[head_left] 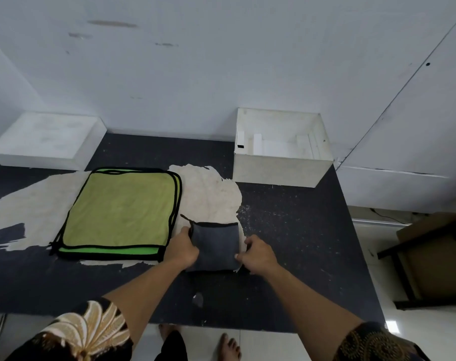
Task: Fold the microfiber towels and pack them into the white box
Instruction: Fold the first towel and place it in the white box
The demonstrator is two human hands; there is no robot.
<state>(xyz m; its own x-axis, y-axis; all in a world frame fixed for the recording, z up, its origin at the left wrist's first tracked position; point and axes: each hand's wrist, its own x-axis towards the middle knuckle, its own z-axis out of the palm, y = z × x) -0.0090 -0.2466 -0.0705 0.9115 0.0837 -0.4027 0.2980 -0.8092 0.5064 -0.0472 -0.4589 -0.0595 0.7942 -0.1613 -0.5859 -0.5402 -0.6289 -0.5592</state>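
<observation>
Here, the left hand (183, 250) and right hand (258, 254) each grip a side of a folded grey towel (215, 246) on the counter (286, 230); fingertips hidden beneath, white box (279, 170) beyond

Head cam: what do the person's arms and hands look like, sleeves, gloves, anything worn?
Both hands, left hand and right hand, are bare: no gloves, and no rings or watch visible. Forearms are uncovered. Short sleeves end near the elbows: the left sleeve is black with a large cream and tan fan-like motif, the right sleeve black with fine gold-brown scrollwork.
</observation>
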